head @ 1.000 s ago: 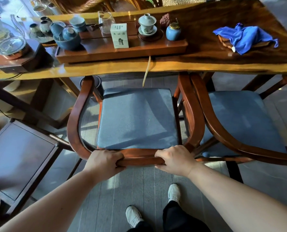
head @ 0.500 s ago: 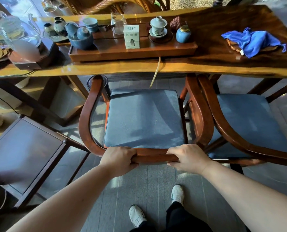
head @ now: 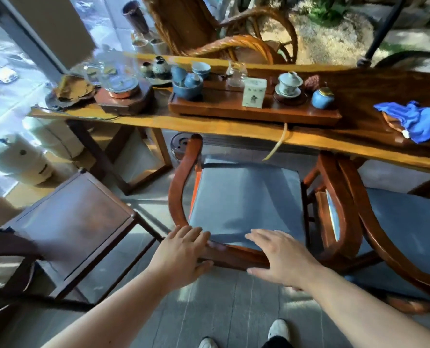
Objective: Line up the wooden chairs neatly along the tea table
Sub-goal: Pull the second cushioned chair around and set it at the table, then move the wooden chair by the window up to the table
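hovering left hand [head: 181, 254], right hand [head: 281, 259], fingers spread, chair back [head: 234, 257]

**Both hands let go of the chair**

The left hand [head: 181, 254] and right hand [head: 281, 259], which gripped the back rail of the middle chair [head: 234, 258] a moment ago, now lie flat with fingers spread over it. The view has lifted, showing more of the tea table [head: 208, 126] and the chair beyond it.
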`<state>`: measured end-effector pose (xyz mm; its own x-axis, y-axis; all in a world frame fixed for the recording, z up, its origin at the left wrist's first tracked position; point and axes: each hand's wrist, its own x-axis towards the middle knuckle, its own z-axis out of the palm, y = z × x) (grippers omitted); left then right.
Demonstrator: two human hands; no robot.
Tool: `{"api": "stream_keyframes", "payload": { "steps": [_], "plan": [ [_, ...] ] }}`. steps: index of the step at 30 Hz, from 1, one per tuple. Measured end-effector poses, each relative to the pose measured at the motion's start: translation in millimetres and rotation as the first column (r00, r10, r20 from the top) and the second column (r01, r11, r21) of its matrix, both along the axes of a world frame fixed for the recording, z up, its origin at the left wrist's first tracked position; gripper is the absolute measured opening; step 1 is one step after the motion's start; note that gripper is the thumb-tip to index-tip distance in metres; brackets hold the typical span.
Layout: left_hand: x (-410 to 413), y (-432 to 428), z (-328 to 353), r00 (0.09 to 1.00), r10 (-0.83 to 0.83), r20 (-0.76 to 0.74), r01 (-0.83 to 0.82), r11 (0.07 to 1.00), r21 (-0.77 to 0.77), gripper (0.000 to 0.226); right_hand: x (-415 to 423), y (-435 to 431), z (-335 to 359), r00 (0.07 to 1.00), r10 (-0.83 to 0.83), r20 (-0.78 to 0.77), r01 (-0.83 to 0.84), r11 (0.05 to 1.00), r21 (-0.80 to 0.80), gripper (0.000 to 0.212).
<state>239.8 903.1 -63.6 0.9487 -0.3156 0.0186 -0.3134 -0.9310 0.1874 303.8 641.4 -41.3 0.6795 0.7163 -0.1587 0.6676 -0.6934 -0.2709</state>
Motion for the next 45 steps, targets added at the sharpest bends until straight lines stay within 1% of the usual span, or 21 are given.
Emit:
{"api": "stream_keyframes", "payload": {
  "steps": [3, 7, 9, 12, 15, 18, 21, 25, 29, 32, 35, 37, 39, 41, 43, 45],
  "plan": [
    [-12.1, 34.9, 10.9, 0.996, 0.089, 0.017, -0.09, 0.994, 0.056, 0.063, 6.7, 40.6, 2.7, 0.998, 0.056, 0.021, -0.056, 0.998, -0.006, 0.078],
    [-21.2, 70.0, 21.9, 0.982, 0.185, 0.026, -0.187, 0.979, 0.085, 0.062, 20.3, 83.5, 7.8, 0.991, 0.132, 0.031, -0.132, 0.991, 0.004, 0.073],
    [-22.7, 86.4, 27.0, 0.972, 0.234, 0.039, -0.237, 0.964, 0.121, 0.062, 29.9, 106.0, 10.6, 0.984, 0.18, 0.019, -0.18, 0.983, 0.023, 0.071],
    [-28.3, 113.9, 35.7, 0.941, 0.336, 0.051, -0.34, 0.933, 0.122, 0.058, 47.1, 145.7, 12.0, 0.962, 0.27, 0.04, -0.271, 0.961, 0.053, 0.07],
    [-44.5, 141.2, 46.6, 0.887, 0.459, 0.04, -0.461, 0.878, 0.128, 0.057, 58.6, 186.5, 10.0, 0.934, 0.357, 0.026, -0.358, 0.932, 0.055, 0.07],
    [-68.3, 169.2, 58.4, 0.825, 0.565, 0.027, -0.559, 0.808, 0.184, 0.054, 62.3, 227.5, 7.9, 0.891, 0.454, 0.002, -0.453, 0.889, 0.064, 0.067],
    [-95.9, 195.6, 68.4, 0.738, 0.674, 0.032, -0.664, 0.718, 0.209, 0.053, 60.2, 267.1, 7.4, 0.835, 0.55, -0.013, -0.547, 0.833, 0.077, 0.067],
    [-129.3, 222.2, 82.3, 0.641, 0.765, 0.061, -0.753, 0.611, 0.246, 0.054, 47.2, 315.7, 13.0, 0.763, 0.646, -0.021, -0.642, 0.762, 0.088, 0.068],
    [-152.8, 258.2, 91.8, 0.589, 0.803, 0.093, -0.791, 0.549, 0.269, 0.052, 30.4, 365.4, 18.4, 0.715, 0.697, -0.048, -0.692, 0.716, 0.091, 0.068],
    [-165.9, 297.5, 96.0, 0.583, 0.806, 0.104, -0.793, 0.536, 0.29, 0.051, 14.7, 402.4, 21.3, 0.665, 0.745, -0.055, -0.739, 0.666, 0.102, 0.071],
    [-179.8, 355.6, 98.7, 0.577, 0.814, 0.076, -0.787, 0.528, 0.319, 0.051, -6.8, 445.8, 18.4, 0.656, 0.752, -0.063, -0.739, 0.657, 0.148, 0.071],
    [-187.0, 395.6, 100.7, 0.584, 0.809, 0.064, -0.783, 0.541, 0.309, 0.048, -21.7, 473.3, 13.4, 0.66, 0.747, -0.082, -0.727, 0.662, 0.18, 0.072],
    [-194.0, 439.3, 100.7, 0.561, 0.827, 0.042, -0.802, 0.53, 0.276, 0.045, -39.6, 503.7, 5.9, 0.672, 0.729, -0.132, -0.708, 0.684, 0.178, 0.071],
    [-200.4, 482.1, 97.8, 0.545, 0.838, 0.036, -0.813, 0.517, 0.268, 0.044, -60.6, 535.3, 0.2, 0.697, 0.689, -0.199, -0.665, 0.725, 0.18, 0.069],
    [-206.8, 522.7, 88.3, 0.571, 0.821, -0.006, -0.788, 0.55, 0.277, 0.043, -83.0, 569.5, -6.3, 0.719, 0.626, -0.303, -0.611, 0.777, 0.155, 0.068],
    [-205.0, 542.6, 79.6, 0.631, 0.775, -0.028, -0.738, 0.611, 0.286, 0.044, -97.5, 588.9, -10.2, 0.719, 0.584, -0.377, -0.588, 0.8, 0.119, 0.068]
  ]
}}
